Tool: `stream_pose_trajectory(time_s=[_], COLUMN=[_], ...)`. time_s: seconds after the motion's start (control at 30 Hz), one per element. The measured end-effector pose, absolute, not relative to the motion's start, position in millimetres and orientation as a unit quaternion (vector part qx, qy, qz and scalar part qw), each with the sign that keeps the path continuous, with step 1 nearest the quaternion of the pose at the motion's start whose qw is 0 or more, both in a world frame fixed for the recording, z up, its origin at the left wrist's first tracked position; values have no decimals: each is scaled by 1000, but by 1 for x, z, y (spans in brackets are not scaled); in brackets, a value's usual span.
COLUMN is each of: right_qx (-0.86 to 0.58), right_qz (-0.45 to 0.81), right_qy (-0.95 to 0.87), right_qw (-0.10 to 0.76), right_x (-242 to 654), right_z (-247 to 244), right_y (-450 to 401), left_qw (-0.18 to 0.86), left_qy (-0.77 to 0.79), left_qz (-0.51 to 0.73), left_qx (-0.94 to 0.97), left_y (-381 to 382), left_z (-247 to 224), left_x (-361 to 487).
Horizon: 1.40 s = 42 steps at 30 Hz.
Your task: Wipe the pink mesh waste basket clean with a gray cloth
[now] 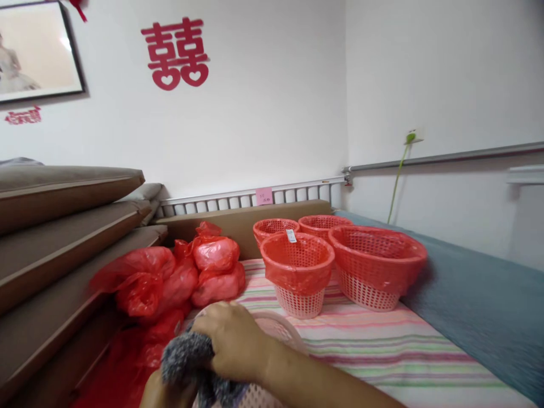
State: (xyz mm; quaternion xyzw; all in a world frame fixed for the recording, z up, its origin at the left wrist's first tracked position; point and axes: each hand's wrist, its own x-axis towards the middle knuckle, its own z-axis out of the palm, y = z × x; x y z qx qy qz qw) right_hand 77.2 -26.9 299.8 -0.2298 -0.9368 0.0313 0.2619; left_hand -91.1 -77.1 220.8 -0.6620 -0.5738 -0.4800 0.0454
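The left hand [164, 392] is partly hidden, so I cannot tell its grip; the right hand [229, 340] curls closed around a fuzzy dark-grey cloth [186, 356] over a round pale-pink perforated plastic basket [284, 330]. Beyond that basket stand four red-plastic-lined pink baskets [300, 280].

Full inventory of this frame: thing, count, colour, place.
Grey cloth: 1, dark grey, bottom centre
Pale basket: 1, pale pink, bottom centre
Lined baskets: 4, pink with red lining, right of centre
Label: 1, white, basket rim
Plastic bags: several, red, left of centre
Cushions: several, brown, left
Striped cloth: 1, multicoloured, under baskets
Flat surface: 1, blue-grey, right
Board: 1, tan, behind baskets
Radiator: 1, white, back
Note: 1, pink, radiator
Pipe: 1, grey, right
Socket: 1, white, right
Cord: 1, green, below socket
Framed picture: 1, black frame, top left
Cutouts: 2 whole, red, upper left
Left hand: 1, at grey cloth
Right hand: 1, on grey cloth
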Motion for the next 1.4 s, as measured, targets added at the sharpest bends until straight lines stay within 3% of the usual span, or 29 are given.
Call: stream_pose_trajectory(time_s=[0.37, 0.53, 0.77, 1.03, 1.4], right_qx=[-305, -296, -126, -121, -177], right_qz=[296, 183, -2, 108, 243], right_qy=[-822, -863, -959, -944, -857], right_qw=[379, 366, 254, 286, 419], right_x=[148, 123, 59, 87, 134], right_z=[266, 284, 298, 292, 254], right_y=[34, 14, -35, -13, 4], left_qw=[-100, -87, -9, -106, -92], left_qy=[-610, -600, -598, -608, -609], left_qz=[-488, -450, -513, -560, -489], left_qx=[-616, -656, -615, -553, -618], left_y=[-103, -100, -105, -124, -130], left_z=[223, 229, 217, 203, 188], left_x=[-89, -80, -83, -90, -103])
